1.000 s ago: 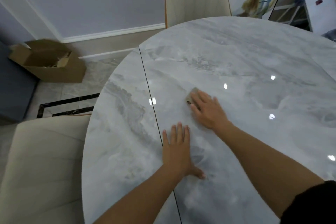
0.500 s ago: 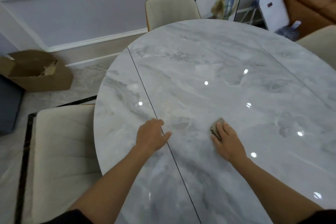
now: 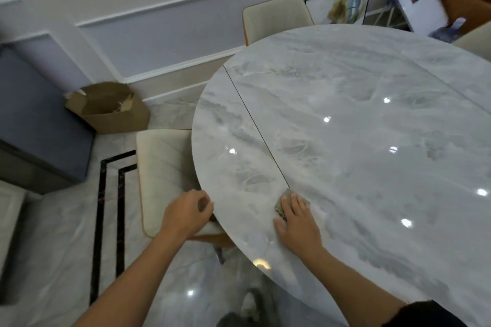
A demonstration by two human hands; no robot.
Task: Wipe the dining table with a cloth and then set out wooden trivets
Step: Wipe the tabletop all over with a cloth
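Nearest the body, at the counter's [image 3: 372, 167] near-left rim, the left grip [image 3: 186, 214] sits curled; whether it clasps the rim I cannot tell. Beside it the right grip [image 3: 297, 223] lies flat, fingers straight, pressing the one cloth [image 3: 280, 203], which pokes out ahead of its fingertips at the seam's [image 3: 255, 125] near end. The counter left to wipe probably lies beyond and rightward. No trivets show; one near chair [image 3: 164, 167], one box [image 3: 106, 111], one far chair [image 3: 276, 16].

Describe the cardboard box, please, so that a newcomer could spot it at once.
Start at the round marble table and look left to the floor along the panelled wall. There, between the blue-grey cabinet and the nearer cream chair, sits the cardboard box, the only brown, open-flapped thing nearby.
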